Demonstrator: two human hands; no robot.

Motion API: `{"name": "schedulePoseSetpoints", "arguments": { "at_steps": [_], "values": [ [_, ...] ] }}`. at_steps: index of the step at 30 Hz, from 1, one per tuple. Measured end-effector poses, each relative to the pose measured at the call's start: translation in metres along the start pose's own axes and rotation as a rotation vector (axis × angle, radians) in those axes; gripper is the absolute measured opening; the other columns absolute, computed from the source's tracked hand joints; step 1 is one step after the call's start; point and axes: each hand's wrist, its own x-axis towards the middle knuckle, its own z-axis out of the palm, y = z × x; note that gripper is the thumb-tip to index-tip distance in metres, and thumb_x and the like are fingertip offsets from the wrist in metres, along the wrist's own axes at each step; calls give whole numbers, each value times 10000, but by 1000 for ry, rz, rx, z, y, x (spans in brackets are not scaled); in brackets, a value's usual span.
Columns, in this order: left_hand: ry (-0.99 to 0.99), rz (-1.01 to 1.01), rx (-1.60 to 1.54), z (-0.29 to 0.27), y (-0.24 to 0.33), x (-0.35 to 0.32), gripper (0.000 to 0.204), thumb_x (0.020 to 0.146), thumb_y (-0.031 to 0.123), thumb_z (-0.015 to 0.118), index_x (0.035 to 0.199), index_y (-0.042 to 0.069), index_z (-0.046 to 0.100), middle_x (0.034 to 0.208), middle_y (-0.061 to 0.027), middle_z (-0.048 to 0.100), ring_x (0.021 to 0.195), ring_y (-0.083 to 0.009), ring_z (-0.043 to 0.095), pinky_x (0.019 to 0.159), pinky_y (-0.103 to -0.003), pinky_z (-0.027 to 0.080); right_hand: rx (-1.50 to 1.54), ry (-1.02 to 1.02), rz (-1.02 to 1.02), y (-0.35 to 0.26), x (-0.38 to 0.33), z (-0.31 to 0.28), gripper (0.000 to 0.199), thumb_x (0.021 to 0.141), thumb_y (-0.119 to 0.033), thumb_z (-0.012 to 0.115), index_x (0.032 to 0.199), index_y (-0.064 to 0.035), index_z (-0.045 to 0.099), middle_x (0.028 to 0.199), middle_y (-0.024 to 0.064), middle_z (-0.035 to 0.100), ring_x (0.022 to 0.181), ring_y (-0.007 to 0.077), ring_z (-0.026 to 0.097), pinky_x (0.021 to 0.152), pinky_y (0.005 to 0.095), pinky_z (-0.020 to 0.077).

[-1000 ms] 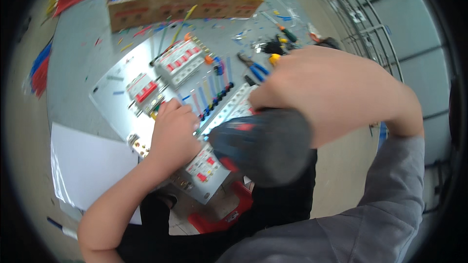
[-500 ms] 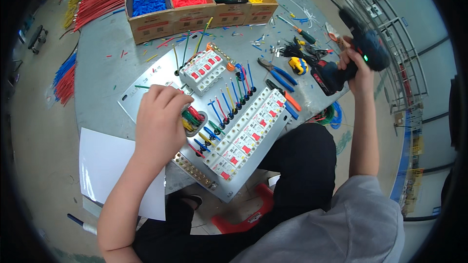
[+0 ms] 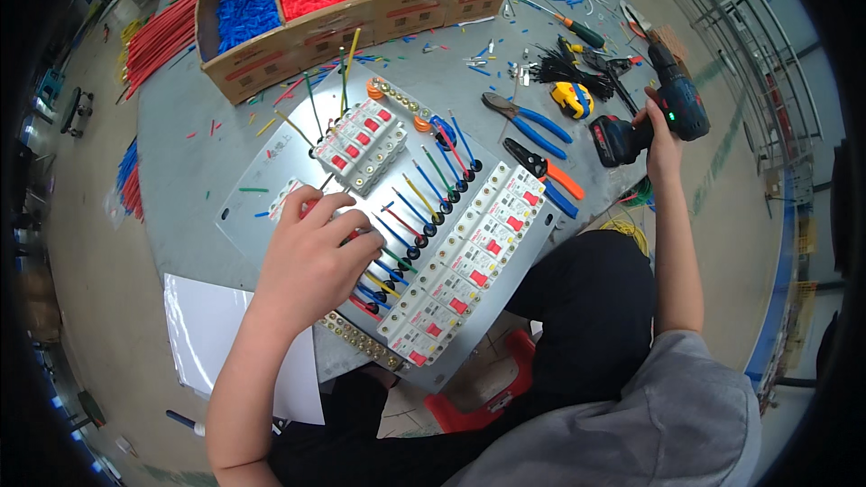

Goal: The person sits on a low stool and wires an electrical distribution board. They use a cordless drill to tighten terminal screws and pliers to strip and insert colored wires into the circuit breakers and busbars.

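My left hand (image 3: 314,257) is over the left side of a metal panel (image 3: 271,171), its fingers curled. Something red shows beneath the index finger, but the fingers hide what they hold. Near the fingertips is a white block of breakers with red switches (image 3: 358,146). Colored wires (image 3: 424,203) stand up from a row of black-ringed holes, beside a long row of breakers (image 3: 469,266). My right hand (image 3: 665,140), to the right of the panel, is closed round the grip of a cordless drill (image 3: 683,106), which is raised off the table.
Behind the panel, a cardboard box (image 3: 298,52) holds blue, red, green and yellow sleeves. Blue-handled pliers (image 3: 532,124), orange-handled strippers (image 3: 541,167), a yellow tape measure (image 3: 573,99) and a screwdriver (image 3: 582,33) lie to the right. White paper (image 3: 212,325) overhangs the near left table edge.
My left hand has moved over the oval opening with the bundled wires, which it now covers. The drill has come down slightly and turned, still in my right hand. The view has shifted.
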Motion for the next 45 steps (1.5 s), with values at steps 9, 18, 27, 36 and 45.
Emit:
{"name": "schedulePoseSetpoints", "arguments": {
  "at_steps": [9, 18, 27, 36, 45],
  "values": [
    [-75, 33, 73, 9, 6, 6, 147, 822, 99, 740, 910, 180, 824, 875, 47, 740, 926, -191, 657, 1002, -388, 503, 31, 43, 6, 8, -1, -8, 255, 989, -73, 765, 1224, -4, 695, 937, 44, 706, 839, 148, 682, 838, 322, 547],
    [-74, 36, 100, 9, 9, 14, 114, 818, 136, 763, 884, 176, 847, 858, 48, 749, 919, -188, 651, 970, -366, 490, -186, 119, 159, 24, 25, -46, 368, 1002, -242, 807, 1258, 2, 707, 1023, 62, 742, 916, 181, 703, 923, 346, 551],
    [-37, 52, 149, 5, -4, -1, 45, 853, 144, 750, 864, 101, 759, 993, -35, 701, 1081, -251, 651, 1044, -417, 502, -1025, -349, 256, -65, -90, -22, 465, 937, -324, 862, 1173, 48, 712, 971, 112, 744, 868, 199, 706, 802, 379, 580],
    [262, -150, 103, 25, -26, -18, 112, 912, 161, 778, 878, 60, 744, 1015, -68, 669, 1108, -269, 623, 997, -421, 495, -1221, -1183, -186, -219, -147, 228, 541, 917, -573, 837, 786, -48, 833, 707, 161, 739, 695, 342, 752, 684, 451, 591],
    [324, -155, 104, 33, -28, -22, 111, 904, 174, 773, 842, 82, 772, 999, -51, 660, 1094, -247, 624, 925, -394, 476, -1360, -1271, -127, -173, -182, 284, 641, 881, -647, 841, 734, -24, 804, 715, 176, 738, 750, 376, 769, 706, 484, 609]
  ]
}}
